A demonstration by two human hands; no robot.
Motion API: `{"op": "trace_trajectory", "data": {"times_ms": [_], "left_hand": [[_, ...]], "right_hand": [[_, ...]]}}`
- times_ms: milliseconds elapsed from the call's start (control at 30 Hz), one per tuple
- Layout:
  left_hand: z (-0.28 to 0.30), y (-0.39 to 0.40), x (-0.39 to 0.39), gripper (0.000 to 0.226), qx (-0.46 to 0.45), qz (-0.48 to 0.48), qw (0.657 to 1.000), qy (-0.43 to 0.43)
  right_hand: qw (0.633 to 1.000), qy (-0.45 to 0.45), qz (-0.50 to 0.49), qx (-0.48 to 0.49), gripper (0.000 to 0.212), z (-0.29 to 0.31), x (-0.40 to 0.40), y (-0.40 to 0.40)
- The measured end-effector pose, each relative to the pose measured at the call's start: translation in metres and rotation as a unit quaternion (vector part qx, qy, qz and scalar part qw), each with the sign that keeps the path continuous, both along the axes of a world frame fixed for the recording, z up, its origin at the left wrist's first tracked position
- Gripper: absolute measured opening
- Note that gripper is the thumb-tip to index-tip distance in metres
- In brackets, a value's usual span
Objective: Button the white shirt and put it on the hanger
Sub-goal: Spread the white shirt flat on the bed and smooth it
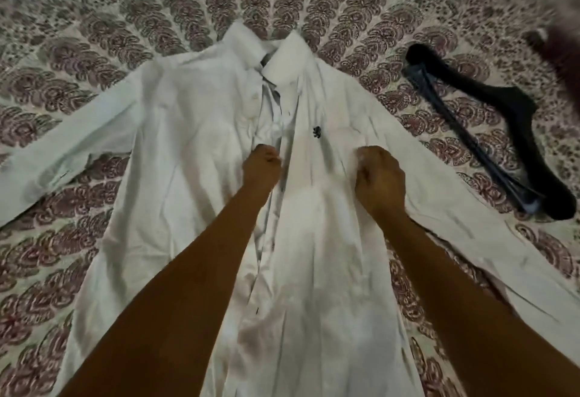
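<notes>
Both fists (262, 163) (378, 174) bunching white shirt (188, 133)

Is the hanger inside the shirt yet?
No, the hanger lies on the bedspread to the right of the shirt, apart from it.

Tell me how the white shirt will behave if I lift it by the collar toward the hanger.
The white shirt looks thin and creased, so it will likely hang limp, its spread sleeves trailing. The placket looks open near the collar, so the fronts may fall apart. The black hanger looks rigid.
</notes>
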State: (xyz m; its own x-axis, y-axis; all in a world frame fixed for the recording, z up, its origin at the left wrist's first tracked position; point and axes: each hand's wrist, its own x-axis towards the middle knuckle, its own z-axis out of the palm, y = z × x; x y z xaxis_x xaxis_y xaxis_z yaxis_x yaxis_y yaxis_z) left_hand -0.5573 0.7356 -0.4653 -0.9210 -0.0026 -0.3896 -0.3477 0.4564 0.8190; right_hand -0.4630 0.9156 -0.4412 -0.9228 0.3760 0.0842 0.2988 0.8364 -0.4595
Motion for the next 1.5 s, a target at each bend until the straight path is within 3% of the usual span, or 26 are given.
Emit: {"op": "trace_trajectory", "data": {"times_ms": [133, 300, 367, 433, 500, 567, 600, 700, 800, 900, 967, 1000, 1067, 1133, 1200, 1267, 1333, 1433, 1500], "left_hand": [[-0.004, 0.033, -0.031, 0.031, 0.062, 0.020, 0.998, -0.002], [0.004, 0.031, -0.067, 0.035, 0.088, -0.018, 0.994, 0.066], [0.011, 0.011, -0.078, 0.034, 0.095, 0.048, 0.989, 0.100], [0.014, -0.014, -0.084, 0.036, 0.046, 0.118, 0.984, 0.124], [0.017, -0.028, -0.083, 0.038, -0.076, 0.054, 0.993, 0.078], [0.018, -0.026, -0.081, 0.038, -0.152, -0.075, 0.985, 0.022], [0.022, -0.020, -0.083, 0.035, -0.157, -0.090, 0.983, 0.019], [0.029, -0.001, -0.111, 0.027, -0.175, -0.034, 0.983, 0.048], [0.028, 0.016, -0.140, 0.026, -0.085, 0.016, 0.996, 0.004], [0.011, 0.032, -0.177, 0.045, -0.041, 0.016, 0.999, -0.027], [0.009, 0.039, -0.196, 0.064, -0.029, 0.026, 0.998, -0.045], [0.013, 0.043, -0.199, 0.061, -0.016, 0.024, 0.998, -0.049], [0.020, 0.044, -0.202, 0.034, -0.015, 0.006, 0.999, -0.050], [0.016, 0.040, -0.207, 0.031, -0.008, -0.024, 0.998, -0.063], [0.013, 0.037, -0.217, 0.026, -0.004, -0.025, 1.000, -0.014], [0.010, 0.038, -0.233, 0.008, -0.037, -0.019, 0.995, 0.094], [0.006, 0.042, -0.247, 0.014, -0.102, -0.036, 0.982, 0.155], [-0.003, 0.053, -0.252, 0.021, -0.192, -0.067, 0.963, 0.175], [-0.009, 0.059, -0.249, 0.024, -0.207, -0.066, 0.960, 0.177]], "right_hand": [[0.999, -0.012, -0.035, 0.023, 0.045, -0.009, -0.038, 0.017], [0.985, -0.127, -0.117, 0.023, 0.049, -0.008, -0.082, 0.036], [0.979, -0.158, -0.130, 0.004, 0.050, -0.008, -0.093, 0.043], [0.974, -0.183, -0.132, 0.007, 0.049, -0.010, -0.098, 0.050], [0.973, -0.201, -0.113, 0.030, 0.044, -0.014, -0.100, 0.059], [0.975, -0.192, -0.098, 0.050, 0.033, -0.017, -0.103, 0.070], [0.977, -0.181, -0.102, 0.056, 0.028, -0.018, -0.104, 0.076], [0.981, -0.135, -0.130, 0.059, 0.022, -0.017, -0.111, 0.095], [0.977, -0.107, -0.166, 0.079, 0.025, -0.016, -0.116, 0.102], [0.976, -0.061, -0.189, 0.093, 0.037, -0.024, -0.127, 0.103], [0.988, -0.034, -0.149, 0.039, 0.045, -0.029, -0.140, 0.098], [0.993, -0.035, -0.112, 0.002, 0.045, -0.033, -0.148, 0.097], [0.997, -0.052, -0.048, -0.023, 0.045, -0.037, -0.163, 0.092], [0.998, -0.023, -0.065, -0.004, 0.041, -0.037, -0.173, 0.091], [0.993, 0.038, -0.106, 0.035, 0.038, -0.038, -0.177, 0.090], [0.989, 0.053, -0.107, 0.087, 0.037, -0.040, -0.180, 0.091], [0.988, 0.048, -0.091, 0.115, 0.034, -0.042, -0.184, 0.092], [0.987, 0.046, -0.098, 0.120, 0.035, -0.048, -0.192, 0.096], [0.985, 0.030, -0.101, 0.134, 0.038, -0.057, -0.193, 0.098]]}}
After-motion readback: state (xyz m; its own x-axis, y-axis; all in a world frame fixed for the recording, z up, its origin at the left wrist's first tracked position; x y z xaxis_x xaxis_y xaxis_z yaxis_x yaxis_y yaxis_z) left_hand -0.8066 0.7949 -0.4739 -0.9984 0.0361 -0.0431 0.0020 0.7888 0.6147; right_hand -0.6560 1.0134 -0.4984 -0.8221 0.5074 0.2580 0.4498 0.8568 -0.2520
